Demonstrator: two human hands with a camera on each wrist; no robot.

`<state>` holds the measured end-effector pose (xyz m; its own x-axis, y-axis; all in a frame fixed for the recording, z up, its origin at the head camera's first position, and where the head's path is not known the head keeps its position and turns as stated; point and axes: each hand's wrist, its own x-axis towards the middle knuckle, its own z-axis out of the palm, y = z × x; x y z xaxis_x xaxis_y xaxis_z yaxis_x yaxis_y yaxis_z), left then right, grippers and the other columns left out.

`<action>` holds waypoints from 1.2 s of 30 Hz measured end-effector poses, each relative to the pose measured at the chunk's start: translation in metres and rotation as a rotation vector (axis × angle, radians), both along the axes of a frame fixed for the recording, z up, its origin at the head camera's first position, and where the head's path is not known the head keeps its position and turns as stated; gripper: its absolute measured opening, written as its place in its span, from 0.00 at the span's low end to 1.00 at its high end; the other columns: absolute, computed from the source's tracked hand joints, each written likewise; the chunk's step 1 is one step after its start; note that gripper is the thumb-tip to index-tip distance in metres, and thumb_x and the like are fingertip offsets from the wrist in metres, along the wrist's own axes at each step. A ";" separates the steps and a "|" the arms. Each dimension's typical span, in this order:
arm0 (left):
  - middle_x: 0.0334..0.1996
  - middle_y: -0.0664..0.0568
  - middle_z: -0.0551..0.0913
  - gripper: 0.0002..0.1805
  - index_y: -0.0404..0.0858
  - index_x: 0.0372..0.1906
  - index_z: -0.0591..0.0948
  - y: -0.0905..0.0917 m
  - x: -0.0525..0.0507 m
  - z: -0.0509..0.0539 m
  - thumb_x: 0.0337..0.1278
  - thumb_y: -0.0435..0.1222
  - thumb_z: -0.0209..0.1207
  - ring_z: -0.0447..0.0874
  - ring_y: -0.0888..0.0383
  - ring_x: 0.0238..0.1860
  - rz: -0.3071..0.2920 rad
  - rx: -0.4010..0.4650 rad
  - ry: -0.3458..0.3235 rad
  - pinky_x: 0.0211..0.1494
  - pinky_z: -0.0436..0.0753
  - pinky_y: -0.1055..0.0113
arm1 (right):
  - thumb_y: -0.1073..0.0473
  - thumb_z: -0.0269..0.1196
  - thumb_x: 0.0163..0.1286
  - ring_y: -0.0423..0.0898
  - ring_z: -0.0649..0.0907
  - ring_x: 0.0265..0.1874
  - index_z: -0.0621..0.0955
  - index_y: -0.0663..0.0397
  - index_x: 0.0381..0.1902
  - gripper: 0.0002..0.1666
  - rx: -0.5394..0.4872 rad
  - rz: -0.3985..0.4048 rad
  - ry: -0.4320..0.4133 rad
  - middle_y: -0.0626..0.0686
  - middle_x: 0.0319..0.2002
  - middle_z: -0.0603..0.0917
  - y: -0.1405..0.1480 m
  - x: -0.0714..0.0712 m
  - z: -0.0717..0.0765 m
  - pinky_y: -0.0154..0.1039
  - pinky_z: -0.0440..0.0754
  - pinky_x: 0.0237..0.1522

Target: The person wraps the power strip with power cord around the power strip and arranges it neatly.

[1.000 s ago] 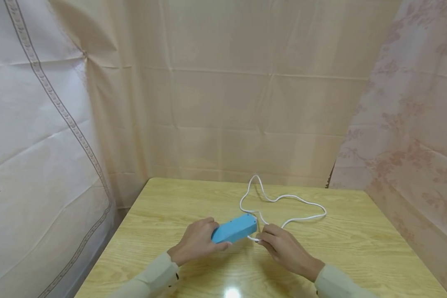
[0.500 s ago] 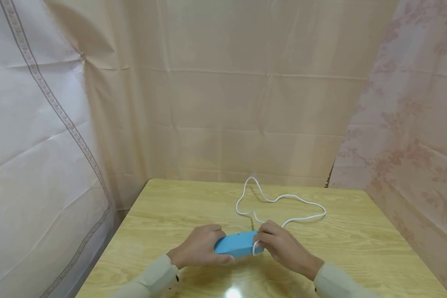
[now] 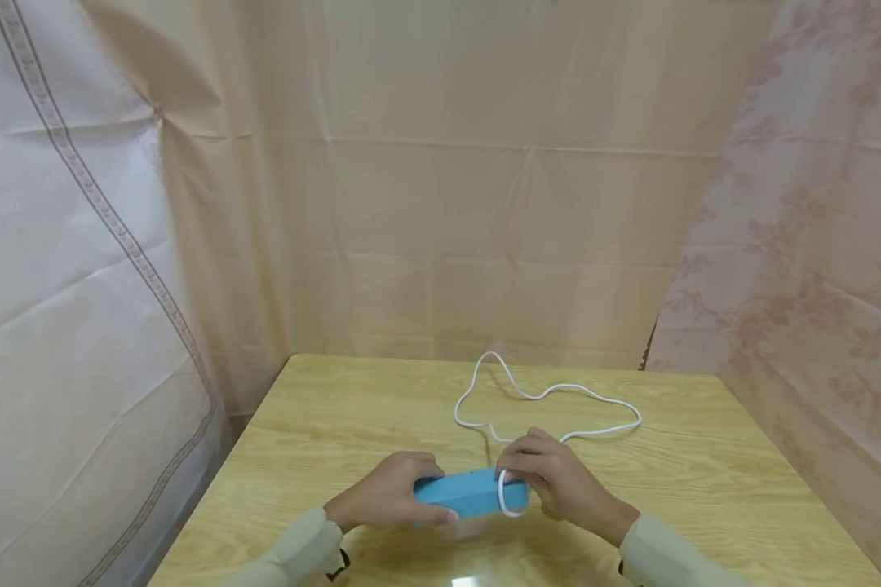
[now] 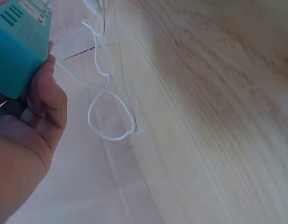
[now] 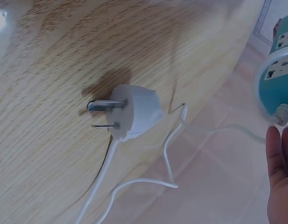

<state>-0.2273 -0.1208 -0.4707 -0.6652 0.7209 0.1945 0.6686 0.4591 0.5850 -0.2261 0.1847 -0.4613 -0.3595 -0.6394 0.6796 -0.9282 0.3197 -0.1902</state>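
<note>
A blue power strip (image 3: 464, 495) is held over the table, with rows of white sockets on its face in the right wrist view. My left hand (image 3: 392, 492) grips its left end, thumb along the near side. At the other end, my right hand (image 3: 564, 483) pinches the white cord (image 3: 536, 397) where it meets the strip. A short bend of cord curves over the strip's near side. The rest of the cord trails across the table in a wide loop. A white plug (image 5: 139, 112) with metal prongs shows in the right wrist view; in the head view I cannot make it out.
The wooden table (image 3: 367, 399) has its back edge against a beige hanging sheet (image 3: 426, 204). A white sheet (image 3: 66, 285) hangs at the left, and a pink flowered one (image 3: 807, 269) at the right.
The power strip has been lowered towards me and turned more level. My right hand has brought the cord over its right end, forming the bend. The cord loop's left part has shifted left.
</note>
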 end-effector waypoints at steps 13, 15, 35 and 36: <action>0.32 0.65 0.80 0.18 0.42 0.46 0.89 0.000 0.002 -0.004 0.60 0.51 0.70 0.74 0.69 0.30 -0.071 0.146 -0.180 0.33 0.76 0.72 | 0.66 0.68 0.66 0.37 0.78 0.39 0.89 0.39 0.46 0.15 -0.024 -0.030 -0.156 0.42 0.44 0.89 0.000 0.001 0.004 0.32 0.79 0.40; 0.32 0.64 0.80 0.18 0.42 0.46 0.89 0.001 0.003 -0.004 0.60 0.50 0.70 0.74 0.68 0.30 -0.074 0.162 -0.206 0.34 0.77 0.71 | 0.66 0.69 0.65 0.36 0.78 0.40 0.89 0.38 0.46 0.17 -0.030 -0.040 -0.209 0.42 0.44 0.89 0.000 0.001 0.006 0.33 0.79 0.40; 0.35 0.60 0.82 0.13 0.45 0.47 0.89 -0.001 0.003 -0.010 0.61 0.45 0.70 0.75 0.67 0.33 -0.070 0.246 -0.366 0.38 0.74 0.72 | 0.74 0.65 0.66 0.42 0.83 0.39 0.89 0.44 0.45 0.19 -0.092 0.143 -0.422 0.48 0.41 0.90 0.005 -0.014 0.003 0.36 0.79 0.40; 0.36 0.59 0.83 0.13 0.44 0.47 0.89 -0.001 0.003 -0.010 0.61 0.45 0.70 0.76 0.66 0.34 -0.071 0.256 -0.388 0.39 0.75 0.71 | 0.73 0.65 0.67 0.43 0.83 0.39 0.89 0.45 0.46 0.19 -0.092 0.140 -0.429 0.48 0.41 0.90 0.005 -0.015 0.003 0.37 0.79 0.40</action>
